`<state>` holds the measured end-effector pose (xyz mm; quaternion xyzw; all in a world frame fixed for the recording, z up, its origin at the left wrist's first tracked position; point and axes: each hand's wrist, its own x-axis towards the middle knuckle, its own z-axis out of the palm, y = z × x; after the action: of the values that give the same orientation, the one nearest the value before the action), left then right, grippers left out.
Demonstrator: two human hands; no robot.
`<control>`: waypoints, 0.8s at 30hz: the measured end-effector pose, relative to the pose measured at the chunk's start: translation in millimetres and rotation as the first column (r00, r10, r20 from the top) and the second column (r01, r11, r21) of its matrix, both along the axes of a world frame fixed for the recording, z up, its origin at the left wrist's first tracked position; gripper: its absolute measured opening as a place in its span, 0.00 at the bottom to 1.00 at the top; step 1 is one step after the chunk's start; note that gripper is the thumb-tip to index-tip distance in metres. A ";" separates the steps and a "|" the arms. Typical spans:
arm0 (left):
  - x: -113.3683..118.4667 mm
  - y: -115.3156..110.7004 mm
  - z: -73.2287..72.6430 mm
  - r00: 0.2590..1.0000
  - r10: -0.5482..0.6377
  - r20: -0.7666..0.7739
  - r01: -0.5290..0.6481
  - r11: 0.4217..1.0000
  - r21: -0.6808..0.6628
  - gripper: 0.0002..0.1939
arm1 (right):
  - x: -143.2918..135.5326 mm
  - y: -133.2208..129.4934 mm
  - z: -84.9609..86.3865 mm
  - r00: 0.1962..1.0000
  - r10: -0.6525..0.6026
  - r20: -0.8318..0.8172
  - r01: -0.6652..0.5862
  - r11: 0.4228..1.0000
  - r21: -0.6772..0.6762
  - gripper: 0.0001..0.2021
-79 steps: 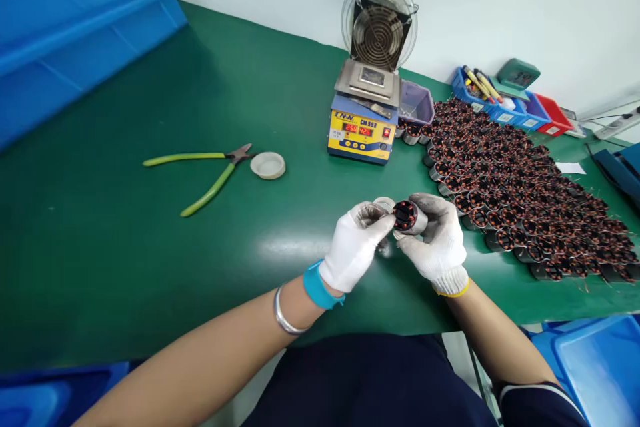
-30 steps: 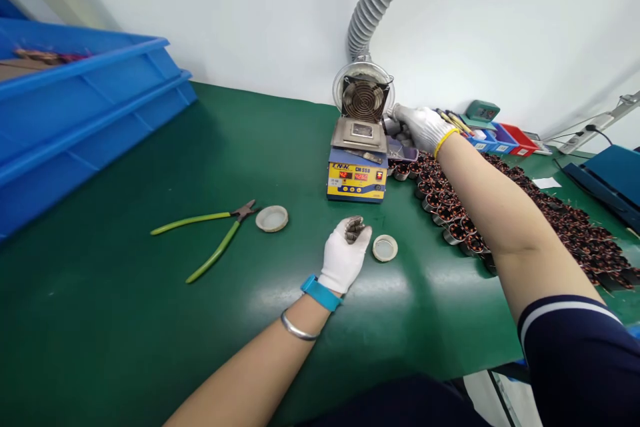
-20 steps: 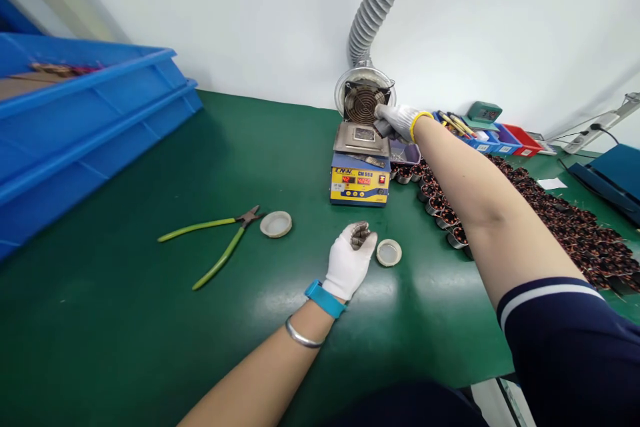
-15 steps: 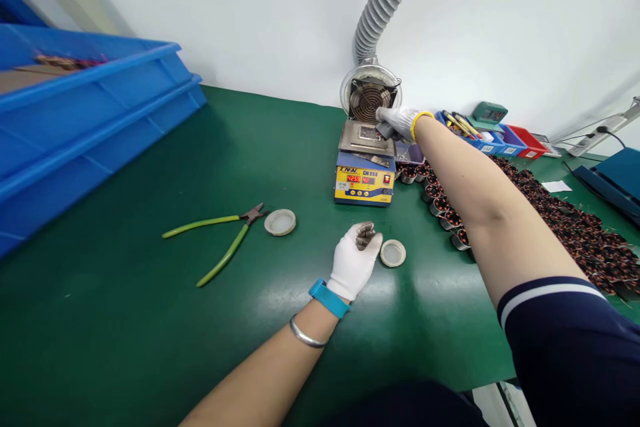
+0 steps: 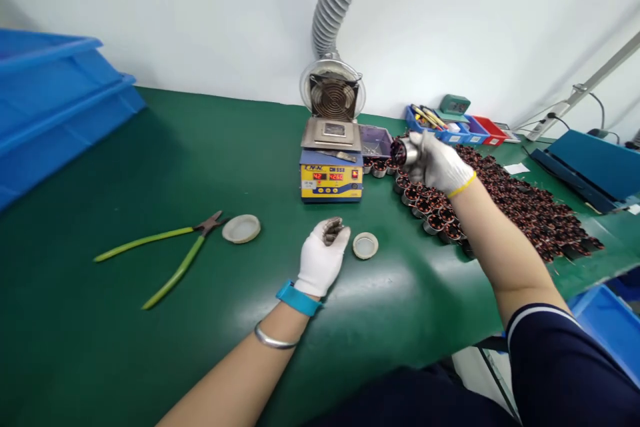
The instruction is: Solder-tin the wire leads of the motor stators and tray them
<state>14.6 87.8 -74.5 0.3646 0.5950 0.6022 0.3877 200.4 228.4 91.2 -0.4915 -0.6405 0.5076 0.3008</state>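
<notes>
My right hand [image 5: 436,161], in a white glove with a yellow cuff, grips a silver, ring-shaped motor stator [image 5: 407,151] with dark windings inside. It holds the stator in the air above the front rows of similar stators [image 5: 434,221]. My left hand [image 5: 325,255], in a white glove with darkened fingertips, rests on the green table with its fingers curled in and nothing visible in them. Just right of it lies a small round dish [image 5: 365,245]. Behind the left hand stands a yellow and blue solder pot [image 5: 331,177] with a metal top and lit red digits.
Green-handled cutters [image 5: 187,250] lie spread at the left beside a larger shallow dish [image 5: 241,229]. A fume fan [image 5: 333,99] with a grey hose stands behind the solder pot. Blue crates [image 5: 60,100] fill the far left. A purple tray [image 5: 376,141] and small tool bins [image 5: 463,131] stand behind the stators.
My right hand has moved from over the solder pot rightward to above the stators, still holding the stator. The view has turned right. My left hand stays beside the small dish.
</notes>
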 end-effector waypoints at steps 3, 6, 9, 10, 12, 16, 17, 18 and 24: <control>-1.9 1.5 -3.7 1.000 0.010 -0.005 -0.010 1.000 -0.016 0.25 | 34.8 -54.8 -43.7 0.954 0.086 -0.287 -0.126 0.984 -0.124 0.26; -3.1 3.1 -6.1 1.000 0.028 -0.004 -0.028 0.999 -0.032 0.25 | 54.9 -107.2 -88.6 0.979 0.089 -0.183 -0.109 0.989 -0.103 0.33; -3.6 3.9 -6.4 0.999 0.047 -0.012 -0.047 0.998 -0.052 0.25 | 55.0 -142.9 -116.2 0.979 0.041 0.198 -0.047 0.999 0.026 0.30; -3.6 3.9 -6.1 0.999 0.052 -0.014 -0.053 0.997 -0.054 0.24 | 52.1 -149.7 -121.0 0.946 0.018 0.324 -0.041 0.997 0.063 0.30; -3.3 3.6 -5.3 0.998 0.061 -0.009 -0.061 0.997 -0.050 0.24 | 46.9 -156.4 -126.0 0.871 0.018 0.490 -0.088 0.989 0.120 0.31; -3.1 0.5 -2.8 0.998 0.058 -0.001 -0.058 0.998 -0.032 0.23 | 58.8 -151.8 -126.5 0.854 0.125 0.506 -0.269 0.937 0.224 0.46; -3.4 -0.4 -1.9 0.998 0.057 0.006 -0.057 0.998 -0.028 0.22 | 67.0 -148.1 -124.9 0.881 0.115 0.459 -0.267 0.921 0.282 0.49; -3.9 -1.4 -0.9 0.998 0.059 0.019 -0.059 0.998 -0.024 0.22 | 76.0 -143.3 -122.6 0.908 0.073 0.412 -0.234 0.905 0.356 0.49; -8.9 -2.8 4.6 0.989 0.128 0.075 -0.129 0.992 0.004 0.19 | 100.9 -106.9 -108.9 0.599 -0.315 0.736 -0.329 0.742 0.585 0.25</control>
<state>5.7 85.1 -69.9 0.3043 0.5996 0.6419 0.3685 301.3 121.5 -17.7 -0.5191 -0.8435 -0.0336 0.1339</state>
